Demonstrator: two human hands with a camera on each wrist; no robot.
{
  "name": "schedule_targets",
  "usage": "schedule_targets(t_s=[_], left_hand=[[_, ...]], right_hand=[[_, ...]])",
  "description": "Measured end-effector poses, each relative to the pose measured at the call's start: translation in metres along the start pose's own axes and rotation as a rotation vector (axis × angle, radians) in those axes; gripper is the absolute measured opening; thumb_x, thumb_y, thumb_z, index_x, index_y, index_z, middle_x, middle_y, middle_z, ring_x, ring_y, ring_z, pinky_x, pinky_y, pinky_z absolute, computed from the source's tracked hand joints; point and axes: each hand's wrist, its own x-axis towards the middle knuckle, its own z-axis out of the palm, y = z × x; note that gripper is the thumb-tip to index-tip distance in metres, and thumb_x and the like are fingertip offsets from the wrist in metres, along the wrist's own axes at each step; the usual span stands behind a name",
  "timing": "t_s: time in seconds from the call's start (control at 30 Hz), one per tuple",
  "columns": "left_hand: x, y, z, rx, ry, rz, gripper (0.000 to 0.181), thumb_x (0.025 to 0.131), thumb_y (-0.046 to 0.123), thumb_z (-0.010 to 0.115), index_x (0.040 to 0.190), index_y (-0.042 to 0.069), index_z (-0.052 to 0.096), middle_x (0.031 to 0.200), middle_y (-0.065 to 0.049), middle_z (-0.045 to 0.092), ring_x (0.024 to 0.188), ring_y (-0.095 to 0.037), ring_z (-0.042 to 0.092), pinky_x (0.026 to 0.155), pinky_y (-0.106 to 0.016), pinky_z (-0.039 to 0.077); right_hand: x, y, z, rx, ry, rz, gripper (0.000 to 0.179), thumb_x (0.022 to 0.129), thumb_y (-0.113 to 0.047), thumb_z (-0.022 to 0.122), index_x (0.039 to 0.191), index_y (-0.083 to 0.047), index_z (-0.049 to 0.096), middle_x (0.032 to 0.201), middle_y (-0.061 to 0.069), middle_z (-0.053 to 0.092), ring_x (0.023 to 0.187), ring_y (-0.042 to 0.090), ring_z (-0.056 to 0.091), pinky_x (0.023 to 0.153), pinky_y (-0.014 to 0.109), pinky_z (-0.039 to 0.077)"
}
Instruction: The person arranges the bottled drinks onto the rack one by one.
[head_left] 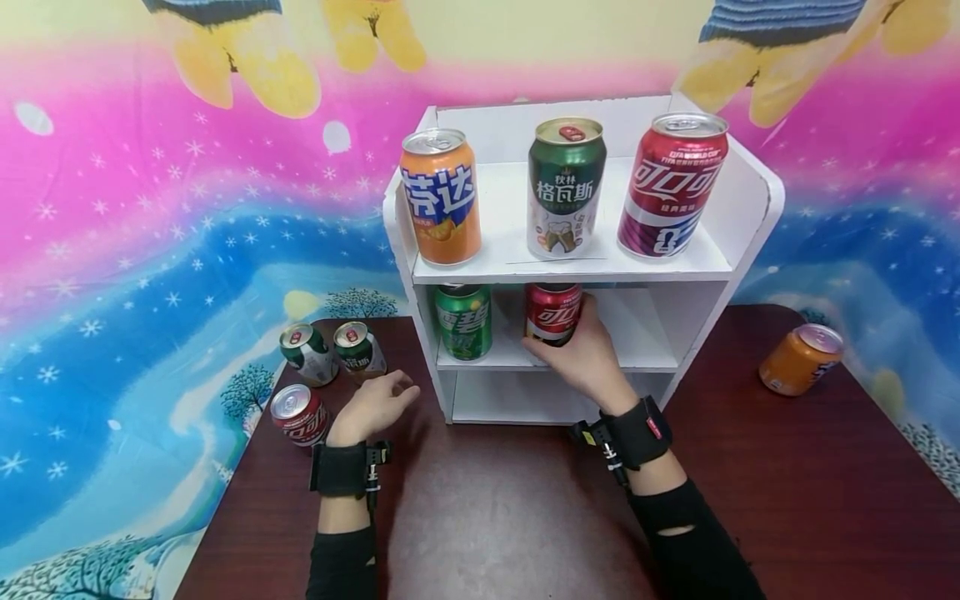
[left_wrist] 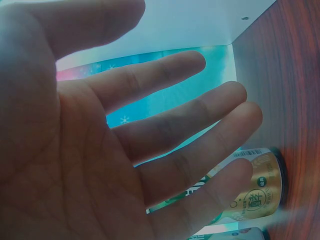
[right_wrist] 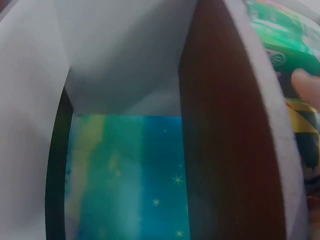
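Note:
On the middle level of a white shelf unit, my right hand grips a red cola can, thumb on the left and fingers at its right side. A green soda can stands to the left on the same level. In the right wrist view only a fingertip shows at the right edge, near that green can. My left hand hovers over the table holding nothing. Its fingers are spread in the left wrist view, with a kvass can behind them.
Atop the unit stand an orange soda can, a green-and-white kvass can and a red cola can. Two kvass cans and a red cola can stand at the table's left; an orange can is at right.

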Motion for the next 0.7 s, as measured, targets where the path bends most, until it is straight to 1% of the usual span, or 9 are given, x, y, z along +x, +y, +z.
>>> schedule_targets(t_s=[0.07,0.13,0.27,0.4,0.53,0.7], left_hand=[[-0.0002,-0.0003,-0.0003,-0.001,-0.001,0.003,0.034,0.097,0.030,0.052,0.120,0.006,0.059,0.110,-0.014,0.063,0.099,-0.029,0.061,0.083,-0.048,0.048],[-0.0002,-0.0012,-0.0005,-0.002,-0.002,0.005,0.035,0.097,0.030,0.051,0.121,0.006,0.059,0.111,-0.014,0.063,0.100,-0.029,0.061,0.083,-0.048,0.048],[0.0002,-0.0018,0.0002,-0.006,-0.002,0.004,0.035,0.097,0.030,0.052,0.121,0.005,0.058,0.110,-0.014,0.063,0.099,-0.029,0.061,0.083,-0.048,0.048],[0.0003,-0.0018,0.0010,-0.006,-0.009,-0.006,0.035,0.097,0.031,0.052,0.121,0.005,0.058,0.110,-0.014,0.063,0.099,-0.029,0.061,0.082,-0.048,0.048],[0.0000,-0.0005,0.0007,-0.010,-0.015,-0.011,0.035,0.097,0.031,0.052,0.121,0.006,0.058,0.111,-0.014,0.063,0.099,-0.029,0.061,0.082,-0.048,0.048],[-0.0004,0.0007,0.0003,-0.010,-0.015,-0.008,0.035,0.097,0.030,0.052,0.121,0.006,0.058,0.110,-0.014,0.063,0.098,-0.029,0.061,0.082,-0.048,0.048]], right_hand=[[0.0001,0.0000,-0.0028,0.027,-0.031,0.016,0.097,0.073,-0.038,0.081,0.141,-0.006,0.019,0.129,0.015,0.041,0.115,0.029,0.047,0.096,0.048,0.038],[0.0002,0.0005,-0.0048,0.046,-0.057,0.020,0.097,0.073,-0.039,0.080,0.141,-0.007,0.019,0.130,0.014,0.040,0.117,0.028,0.045,0.097,0.048,0.037],[0.0005,0.0005,-0.0070,0.027,-0.083,0.017,0.089,0.076,-0.037,0.078,0.139,-0.006,0.023,0.127,0.014,0.045,0.114,0.029,0.048,0.095,0.048,0.039],[0.0001,0.0001,-0.0066,-0.014,-0.081,0.000,0.084,0.078,-0.033,0.077,0.137,-0.003,0.025,0.123,0.016,0.048,0.111,0.031,0.051,0.092,0.048,0.042],[-0.0007,0.0005,-0.0043,-0.040,-0.065,-0.010,0.082,0.078,-0.030,0.076,0.136,-0.001,0.025,0.124,0.018,0.046,0.111,0.033,0.051,0.092,0.049,0.042],[-0.0017,0.0013,-0.0018,-0.059,-0.031,-0.012,0.082,0.078,-0.033,0.075,0.136,-0.002,0.025,0.123,0.017,0.047,0.109,0.032,0.052,0.090,0.050,0.044]])
